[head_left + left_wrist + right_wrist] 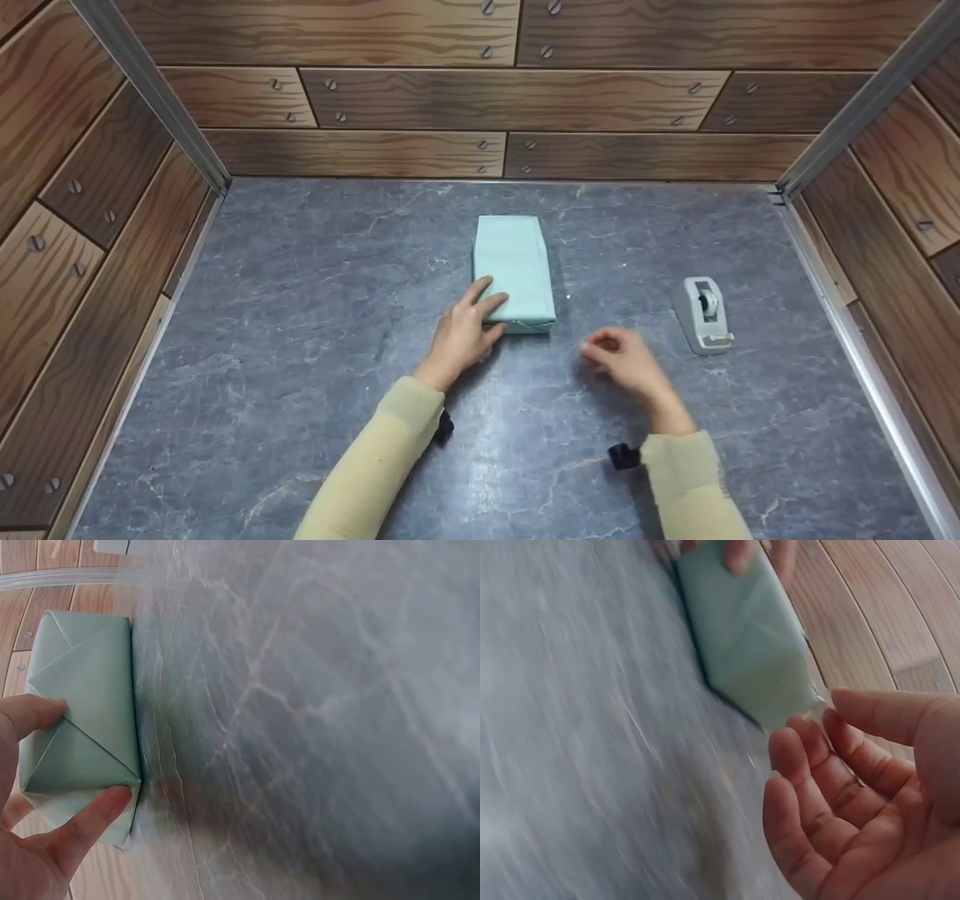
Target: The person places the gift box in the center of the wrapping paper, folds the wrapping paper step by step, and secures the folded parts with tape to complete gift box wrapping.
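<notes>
A box wrapped in pale green paper (514, 259) lies on the grey marbled table, its folded end (86, 712) toward the person. My left hand (465, 334) holds it at the near left corner, with fingers over the top and the thumb at the folded end. To the right of the box, my right hand (622, 360) hovers with thumb and forefinger tips pinched close together. Between those tips glints a small clear piece of tape (820, 697). The other fingers of the right hand curl loosely.
A pale grey tape dispenser (705, 315) with a roll in it stands to the right of the right hand. Wood-patterned panels (420, 97) wall the table at the back and both sides, with metal rails (870, 375) along the edges.
</notes>
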Tool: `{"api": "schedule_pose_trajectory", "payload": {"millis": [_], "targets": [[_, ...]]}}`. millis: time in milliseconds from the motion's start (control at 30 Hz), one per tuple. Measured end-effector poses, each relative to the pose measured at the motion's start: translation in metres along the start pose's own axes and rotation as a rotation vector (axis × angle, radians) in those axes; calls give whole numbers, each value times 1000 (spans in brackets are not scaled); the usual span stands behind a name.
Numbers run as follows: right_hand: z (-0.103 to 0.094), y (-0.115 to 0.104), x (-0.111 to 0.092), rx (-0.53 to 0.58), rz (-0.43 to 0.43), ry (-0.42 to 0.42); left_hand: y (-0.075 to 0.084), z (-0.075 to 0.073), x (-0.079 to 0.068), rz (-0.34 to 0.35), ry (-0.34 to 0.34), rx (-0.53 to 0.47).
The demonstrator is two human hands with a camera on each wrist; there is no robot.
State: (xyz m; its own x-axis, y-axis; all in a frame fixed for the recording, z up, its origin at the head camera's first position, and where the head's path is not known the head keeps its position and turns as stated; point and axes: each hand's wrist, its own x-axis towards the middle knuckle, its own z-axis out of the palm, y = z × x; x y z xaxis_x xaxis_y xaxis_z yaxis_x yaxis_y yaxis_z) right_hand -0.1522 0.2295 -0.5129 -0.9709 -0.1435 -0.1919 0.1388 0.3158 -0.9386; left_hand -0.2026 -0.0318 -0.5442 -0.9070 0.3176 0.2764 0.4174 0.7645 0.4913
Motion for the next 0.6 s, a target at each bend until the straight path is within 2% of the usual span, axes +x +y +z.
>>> {"api": "schedule_pose_trajectory", "payload": {"millis": [133,300,433,600], "targets": [[24,-17,-2,68,-13,-25,0,0,0,4,5,1],[48,-24,2,160,-70,-27,0,0,0,6,14,6],[59,-27,7,229,-101,-45,0,0,0,10,21,14],[66,-32,11,230,-101,-57,1,-1,0,4,14,7]]}}
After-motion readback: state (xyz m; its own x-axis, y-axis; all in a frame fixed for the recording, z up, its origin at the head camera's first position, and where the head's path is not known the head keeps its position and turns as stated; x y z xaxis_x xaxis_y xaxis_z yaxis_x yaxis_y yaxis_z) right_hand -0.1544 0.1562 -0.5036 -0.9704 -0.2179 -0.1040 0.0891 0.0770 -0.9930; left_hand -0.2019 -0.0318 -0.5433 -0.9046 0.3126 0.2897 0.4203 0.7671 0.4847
